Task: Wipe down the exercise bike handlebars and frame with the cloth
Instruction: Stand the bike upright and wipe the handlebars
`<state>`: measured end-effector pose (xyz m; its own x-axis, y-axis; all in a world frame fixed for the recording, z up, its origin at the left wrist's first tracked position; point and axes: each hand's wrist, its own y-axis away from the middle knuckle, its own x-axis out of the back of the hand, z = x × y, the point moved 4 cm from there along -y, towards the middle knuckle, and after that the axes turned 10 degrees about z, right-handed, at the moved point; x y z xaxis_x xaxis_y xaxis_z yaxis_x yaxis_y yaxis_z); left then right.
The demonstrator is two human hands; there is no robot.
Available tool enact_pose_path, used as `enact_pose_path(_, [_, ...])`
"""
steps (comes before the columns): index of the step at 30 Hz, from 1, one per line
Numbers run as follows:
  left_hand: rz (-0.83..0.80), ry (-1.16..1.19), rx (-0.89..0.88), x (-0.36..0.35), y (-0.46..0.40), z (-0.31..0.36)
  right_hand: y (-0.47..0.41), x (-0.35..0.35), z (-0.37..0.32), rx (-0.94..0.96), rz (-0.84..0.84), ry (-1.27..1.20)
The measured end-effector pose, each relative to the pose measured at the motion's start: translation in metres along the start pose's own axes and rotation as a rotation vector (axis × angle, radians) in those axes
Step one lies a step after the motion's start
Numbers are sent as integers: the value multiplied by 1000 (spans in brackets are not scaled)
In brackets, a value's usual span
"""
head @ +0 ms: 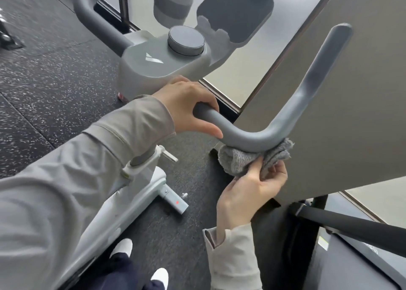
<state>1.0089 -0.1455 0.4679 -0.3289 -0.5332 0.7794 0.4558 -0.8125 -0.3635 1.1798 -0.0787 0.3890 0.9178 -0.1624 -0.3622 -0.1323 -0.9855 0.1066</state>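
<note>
The right-side handlebar (252,133) serves as the landmark: a smooth grey tube that runs from the console housing (162,68), bends, and rises towards the upper right.

The left hand (189,107) is clamped over the tube near its inner end, fingers curled over the top and thumb beneath, just below the console housing. The right hand (252,186) sits under the bend, pinched shut on the cloth (252,158), which is bunched and pressed against the underside of the handlebar at the curve.

The cloth looks like a soft, looped grey terry: light, limp and easily folded, so it should mould around the tube if the fingers cup it rather than pinch it. Gathered as it is, only part of it touches the bar; wrapping it further round would probably cover more surface per stroke.

The handlebar appears rigid and fixed, with a matte coating that likely gives moderate grip, so firm pressure should be safe. The bike seems heavy enough to stay put, and the bracing left hand helps.

Below the handlebar, the pale frame (136,193) slopes down to the speckled floor (55,76); it looks hard and smooth, suited to long flat wipes.
</note>
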Motion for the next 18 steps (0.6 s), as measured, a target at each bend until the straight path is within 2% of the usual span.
enact_pose_path(5, [-41, 19, -46, 2, 2, -2, 22, -7, 2, 22, 32, 45])
enact_pose_path(10, [-80, 58, -111, 8, 2, -3, 40, -13, 6, -57, 85, 63])
enact_pose_path(18, [2, -67, -255, 44, -5, -30, 43, -16, 0, -183, 215, -63])
